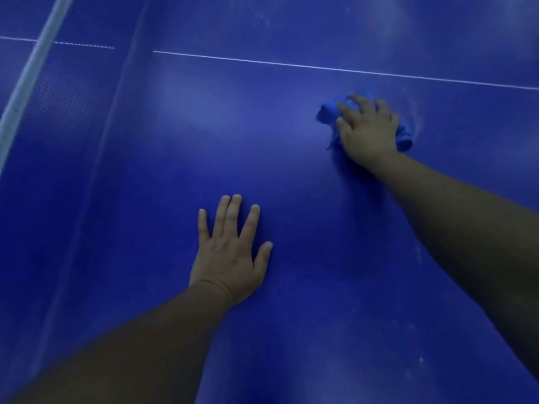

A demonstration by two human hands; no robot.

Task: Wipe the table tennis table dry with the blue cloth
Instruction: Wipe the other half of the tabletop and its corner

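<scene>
Pressing down, the right hand (369,128) grips the bunched cloth (327,112) on the table (291,182), just short of the white line (320,67). The left hand (230,255) lies flat, fingers spread, holding nothing. Best bet: overlapping strokes, firm even pressure.

Left hand (230,255) flat, right hand (369,129) curled, gripping

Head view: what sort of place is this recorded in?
Probably a table tennis area; the surroundings are out of view. A blue table tennis table with a white line fills the frame, a net stands at left, and the right hand holds a blue cloth on it.
</scene>
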